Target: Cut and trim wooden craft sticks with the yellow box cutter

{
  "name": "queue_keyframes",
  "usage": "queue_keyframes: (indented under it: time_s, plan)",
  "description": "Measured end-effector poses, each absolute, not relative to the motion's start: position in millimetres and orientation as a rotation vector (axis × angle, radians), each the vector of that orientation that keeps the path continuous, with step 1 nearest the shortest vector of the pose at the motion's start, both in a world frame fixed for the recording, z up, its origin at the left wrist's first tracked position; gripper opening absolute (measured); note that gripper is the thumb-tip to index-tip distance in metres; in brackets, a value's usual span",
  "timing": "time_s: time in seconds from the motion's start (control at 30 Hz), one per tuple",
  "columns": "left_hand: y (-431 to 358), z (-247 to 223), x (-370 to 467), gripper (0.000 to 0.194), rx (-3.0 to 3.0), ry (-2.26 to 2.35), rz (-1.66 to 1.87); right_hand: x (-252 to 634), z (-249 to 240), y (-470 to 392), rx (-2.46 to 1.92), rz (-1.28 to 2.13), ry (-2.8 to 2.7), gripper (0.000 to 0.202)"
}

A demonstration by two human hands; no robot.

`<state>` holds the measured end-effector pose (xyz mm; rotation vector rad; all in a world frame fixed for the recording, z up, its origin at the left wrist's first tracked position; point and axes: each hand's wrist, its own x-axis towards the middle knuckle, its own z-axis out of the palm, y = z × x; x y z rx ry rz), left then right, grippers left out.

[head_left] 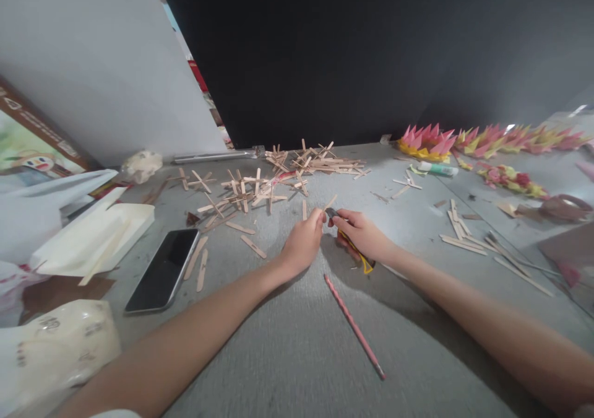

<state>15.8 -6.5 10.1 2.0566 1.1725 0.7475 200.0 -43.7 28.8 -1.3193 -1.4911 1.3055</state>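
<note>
My left hand [302,243] is closed on a wooden craft stick [330,203], whose end sticks up past the fingers. Close beside it, my right hand [362,235] grips a yellow and black utility knife [356,248], its dark front end pointing at the stick. Whether the blade touches the wood I cannot tell. Below the hands a pink pencil [353,325] lies on the grey table. Beyond them is a heap of craft sticks [331,165], several joined into crosses. Loose sticks [253,246] lie nearer my left hand.
To the left lie a black phone [163,270], a white tray [139,220] and a plastic bag [69,343]. At right are cut stick pieces [464,244], a glue stick [437,169], brown tape [567,207] and pink-yellow paper decorations [426,143]. A dark panel [371,52] stands behind.
</note>
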Motion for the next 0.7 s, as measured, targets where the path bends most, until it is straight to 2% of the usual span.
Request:
queue_keyframes:
  time_s: [0.23, 0.4, 0.6, 0.7]
  plan:
    - [-4.5, 5.2, 16.1, 0.029, 2.06, 1.17, 0.733, 192.1, 25.5, -46.0, -1.257, 1.483, -1.342, 0.026]
    - [-3.7, 2.1, 16.2, 0.028, 2.049, 1.15, 0.749, 184.0, 23.8, -49.0, -1.173, 1.605, -1.22, 0.035]
    - [-1.0, 2.0, 19.2, 0.036, 1.999, 1.061, 0.826, 179.9, 26.8, -53.2, -1.092, 1.692, -1.124, 0.035]
    - [-0.5, 3.8, 21.1, 0.04, 1.907, 0.993, 0.845, 180.7, 26.2, -52.7, -1.1, 1.632, -1.178, 0.034]
